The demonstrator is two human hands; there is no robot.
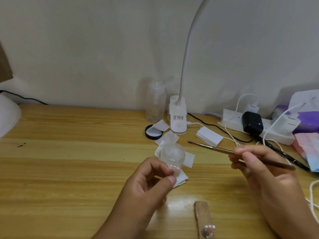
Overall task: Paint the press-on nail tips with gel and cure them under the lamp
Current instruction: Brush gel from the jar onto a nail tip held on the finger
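**Desk:** What sits at the centre of the shot?

**Photographer:** A small clear nail tip [173,168], blurred, pinched between the thumb and fingertips of the left hand [148,183] above the near middle of a wooden desk [69,161]. Just beyond the fingertips an open clear jar [172,153] stands on a scatter of white wipes [189,158].

**Desk:** And the other hand?

**Photographer:** The right hand [255,168], to the right and well apart from the left, has its fingers closed round a thin brown brush [212,147]. The bristles point left toward the jar without touching it.

**Desk:** Any more tips in frame?

**Photographer:** At the near edge, between the two forearms, lies a pale stick [202,216] with a few pinkish tips [209,227] at its near end.

**Desk:** What's behind?

**Photographer:** Farther back is a black lid [148,133], partly under a wipe. Beyond it, against the wall, stand a clear bottle [155,102] and the white base of a gooseneck desk lamp [177,116]. To the right are a small white box [208,136] and a white power strip [231,121] carrying a black adapter [252,122] and white chargers. At the right edge lie purple packaging [309,121] and a pastel packet [305,149]. A white rounded shape [8,114] shows at the far left edge.
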